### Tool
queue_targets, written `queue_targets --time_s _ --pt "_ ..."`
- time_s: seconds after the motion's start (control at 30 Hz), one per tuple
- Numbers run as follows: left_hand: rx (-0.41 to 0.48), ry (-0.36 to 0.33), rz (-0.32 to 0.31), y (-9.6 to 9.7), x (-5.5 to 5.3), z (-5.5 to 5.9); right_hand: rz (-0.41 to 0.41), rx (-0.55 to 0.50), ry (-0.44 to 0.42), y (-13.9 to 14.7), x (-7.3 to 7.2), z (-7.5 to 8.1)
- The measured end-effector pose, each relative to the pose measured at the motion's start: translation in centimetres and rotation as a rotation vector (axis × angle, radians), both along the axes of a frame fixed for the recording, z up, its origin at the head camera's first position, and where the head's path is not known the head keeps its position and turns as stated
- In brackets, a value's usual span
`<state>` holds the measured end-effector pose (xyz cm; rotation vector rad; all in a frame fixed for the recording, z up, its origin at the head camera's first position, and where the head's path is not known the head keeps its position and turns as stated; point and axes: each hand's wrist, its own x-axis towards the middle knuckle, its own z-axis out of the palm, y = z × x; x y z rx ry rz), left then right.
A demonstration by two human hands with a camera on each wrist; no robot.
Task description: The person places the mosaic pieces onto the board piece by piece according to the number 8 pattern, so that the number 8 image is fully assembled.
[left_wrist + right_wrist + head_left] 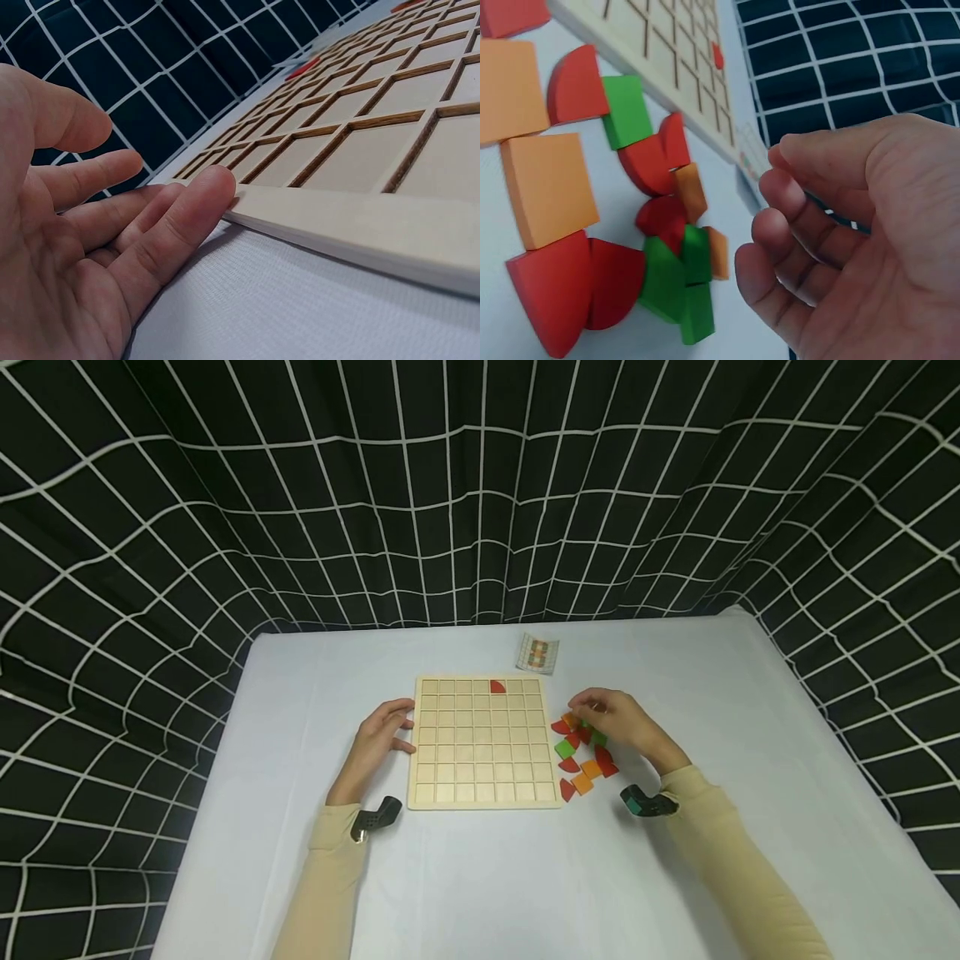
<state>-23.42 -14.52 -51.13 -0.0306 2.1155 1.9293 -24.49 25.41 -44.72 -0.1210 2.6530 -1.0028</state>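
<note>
A pale wooden grid board [480, 804] lies on the white table, with one red quarter-round block [497, 687] in a cell of its far row. My left hand [377, 739] is at the board's left edge; in the left wrist view its fingers [195, 206] are extended and touch the rim. Over the far end of a loose pile of blocks, right of the board, hovers my right hand [615, 718]. Its fingers bend loosely, thumb near the index finger, and no block shows between them. Below lie red quarter-rounds [577, 86], orange squares [551, 187] and green blocks [628, 111].
A small printed card [537, 653] with a coloured grid pattern lies beyond the board's far right corner. Behind the white table [480, 885] hangs a dark curtain [465, 527] with white grid lines. Each wrist carries a dark strapped device.
</note>
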Motion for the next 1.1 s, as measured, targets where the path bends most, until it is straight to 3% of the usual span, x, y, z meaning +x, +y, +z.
queue_targets --time_s 0.33,0.57,0.73,0.97,1.1 --pt "0.001 0.0 0.002 0.0 0.0 0.0 0.01 0.044 0.015 -0.2 -0.2 -1.7" --pt "0.0 -0.015 0.015 0.1 0.1 0.1 0.104 0.214 0.052 -0.6 -0.1 -2.0" --pt "0.004 -0.005 0.015 0.1 0.0 0.1 0.087 0.314 0.104 -0.9 0.0 -1.8" --pt "0.009 -0.012 0.01 0.0 0.1 0.1 0.054 0.282 0.067 -0.7 0.0 -1.2" --pt "0.008 -0.001 0.005 0.0 0.1 0.0 0.047 0.174 0.022 -0.5 -0.1 -0.5"
